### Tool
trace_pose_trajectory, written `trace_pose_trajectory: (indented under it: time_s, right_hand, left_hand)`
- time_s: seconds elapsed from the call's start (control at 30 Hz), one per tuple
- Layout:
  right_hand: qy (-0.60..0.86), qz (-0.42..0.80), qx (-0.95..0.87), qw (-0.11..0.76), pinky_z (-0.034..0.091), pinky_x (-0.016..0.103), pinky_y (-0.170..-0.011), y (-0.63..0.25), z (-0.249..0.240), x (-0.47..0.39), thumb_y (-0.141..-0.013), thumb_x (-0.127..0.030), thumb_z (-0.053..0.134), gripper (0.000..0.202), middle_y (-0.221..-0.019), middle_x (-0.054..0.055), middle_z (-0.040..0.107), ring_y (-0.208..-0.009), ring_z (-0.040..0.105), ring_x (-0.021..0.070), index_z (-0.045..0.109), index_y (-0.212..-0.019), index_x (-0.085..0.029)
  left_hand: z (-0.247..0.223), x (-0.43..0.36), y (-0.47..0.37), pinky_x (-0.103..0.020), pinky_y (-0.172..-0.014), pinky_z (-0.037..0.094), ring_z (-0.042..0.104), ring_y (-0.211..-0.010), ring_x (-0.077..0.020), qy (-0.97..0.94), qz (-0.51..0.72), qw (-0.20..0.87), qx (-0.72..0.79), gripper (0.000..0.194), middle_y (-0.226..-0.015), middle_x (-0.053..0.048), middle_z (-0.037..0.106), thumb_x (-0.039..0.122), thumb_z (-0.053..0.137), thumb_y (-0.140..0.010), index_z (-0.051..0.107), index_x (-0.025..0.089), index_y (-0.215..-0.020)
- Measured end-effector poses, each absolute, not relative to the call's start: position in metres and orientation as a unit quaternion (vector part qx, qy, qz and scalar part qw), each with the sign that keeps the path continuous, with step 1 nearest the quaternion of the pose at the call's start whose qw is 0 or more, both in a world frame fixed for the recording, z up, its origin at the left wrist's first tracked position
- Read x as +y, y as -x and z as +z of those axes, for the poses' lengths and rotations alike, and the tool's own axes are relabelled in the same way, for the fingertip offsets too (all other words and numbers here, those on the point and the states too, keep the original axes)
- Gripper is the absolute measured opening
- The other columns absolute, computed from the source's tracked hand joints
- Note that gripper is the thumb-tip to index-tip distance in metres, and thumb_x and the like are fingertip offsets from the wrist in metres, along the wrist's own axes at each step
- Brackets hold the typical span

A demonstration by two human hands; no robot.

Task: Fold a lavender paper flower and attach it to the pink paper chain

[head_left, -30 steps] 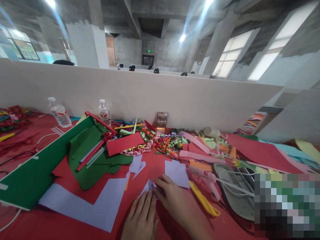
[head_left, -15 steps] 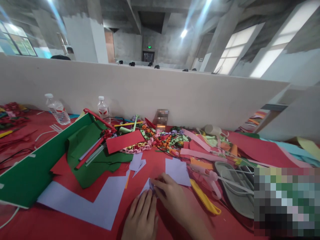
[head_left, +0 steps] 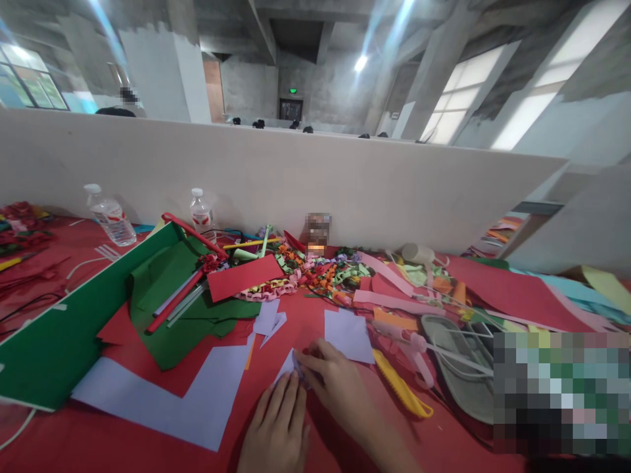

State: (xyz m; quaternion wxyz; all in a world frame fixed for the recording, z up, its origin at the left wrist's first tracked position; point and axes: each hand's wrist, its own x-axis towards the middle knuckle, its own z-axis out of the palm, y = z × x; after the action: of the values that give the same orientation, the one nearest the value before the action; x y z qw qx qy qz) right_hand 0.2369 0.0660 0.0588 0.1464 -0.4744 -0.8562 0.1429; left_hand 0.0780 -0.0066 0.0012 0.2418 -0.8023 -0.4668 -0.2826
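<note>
A small piece of purple paper [head_left: 287, 365] lies on the red table covering, partly hidden beneath both hands. My left hand [head_left: 279, 420] rests flat over its lower part, fingers extended side by side. From the right, my right hand [head_left: 332, 378] reaches in, thumb and index finger pinched at the paper's edge. A purple square sheet [head_left: 349, 335] lies just beyond the right hand. To the left is a large L-shaped purple sheet [head_left: 197, 401], and some purple scraps [head_left: 267, 318] lie above the hands.
At the right are a yellow cutter [head_left: 401, 387], a pink glue gun [head_left: 417, 345] and a grey tray [head_left: 453, 374]. Curled paper strips [head_left: 320, 276] are heaped at the back. A green board [head_left: 64, 348] and two bottles [head_left: 112, 220] stand left, before a white partition [head_left: 296, 171].
The view has shifted slightly. Both hands hold nearly the same place on the small purple paper.
</note>
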Motion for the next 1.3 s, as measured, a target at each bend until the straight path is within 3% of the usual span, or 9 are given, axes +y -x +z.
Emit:
trace_pose_trajectory:
  time_s: [0.37, 0.57, 0.83, 1.03, 1.3]
  right_hand:
    - [0.475, 0.082, -0.870, 0.105, 0.045, 0.028, -0.070, -0.237, 0.055, 0.061, -0.098, -0.017, 0.056, 0.024, -0.101, 0.007, 0.064, -0.087, 0.062, 0.0206, 0.073, -0.110, -0.029]
    - [0.473, 0.061, -0.872, 0.112, 0.047, 0.028, -0.075, -0.236, 0.055, 0.059, -0.100, -0.018, 0.052, 0.029, -0.101, 0.006, 0.063, -0.089, 0.062, 0.0197, 0.068, -0.120, -0.031]
    - [0.471, 0.074, -0.871, 0.121, 0.047, 0.031, -0.079, -0.236, 0.062, 0.053, -0.098, -0.018, 0.053, 0.029, -0.104, 0.007, 0.062, -0.094, 0.059, 0.0213, 0.067, -0.121, -0.028]
    - [0.498, 0.062, -0.852, 0.149, 0.045, 0.039, -0.083, -0.230, 0.060, 0.042, -0.094, -0.038, 0.060, 0.034, -0.108, 0.007, 0.061, -0.099, 0.056, 0.0269, 0.063, -0.127, -0.031]
    - [0.520, 0.014, -0.843, 0.140, 0.045, 0.045, -0.085, -0.238, 0.051, 0.039, -0.094, -0.038, 0.061, 0.039, -0.122, 0.007, 0.061, -0.106, 0.054, 0.0302, 0.058, -0.132, -0.039]
  left_hand:
    - [-0.002, -0.016, -0.069, -0.032, -0.090, 0.047, 0.064, -0.109, -0.0215, 0.814, -0.278, 0.201, -0.469, 0.036, -0.118, -0.007, 0.074, 0.026, 0.042, -0.099, 0.067, 0.015, -0.121]
    - [0.004, -0.031, -0.055, -0.033, -0.082, 0.046, 0.066, -0.095, -0.0200, 0.797, -0.266, 0.221, -0.494, 0.039, -0.104, -0.006, 0.077, 0.025, 0.033, -0.102, 0.068, 0.014, -0.116]
    - [0.005, -0.035, -0.054, -0.035, -0.085, 0.045, 0.067, -0.095, -0.0213, 0.766, -0.320, 0.225, -0.509, 0.042, -0.099, -0.008, 0.078, 0.026, 0.029, -0.102, 0.069, 0.013, -0.107]
    - [-0.001, -0.033, -0.047, -0.032, -0.084, 0.045, 0.066, -0.097, -0.0205, 0.802, -0.268, 0.219, -0.486, 0.036, -0.105, -0.007, 0.077, 0.025, 0.038, -0.099, 0.069, 0.013, -0.114]
    - [-0.012, -0.042, -0.056, -0.043, -0.097, 0.038, 0.065, -0.099, -0.0257, 0.745, -0.320, 0.150, -0.565, 0.032, -0.105, -0.003, 0.078, 0.034, 0.050, -0.094, 0.071, 0.022, -0.115]
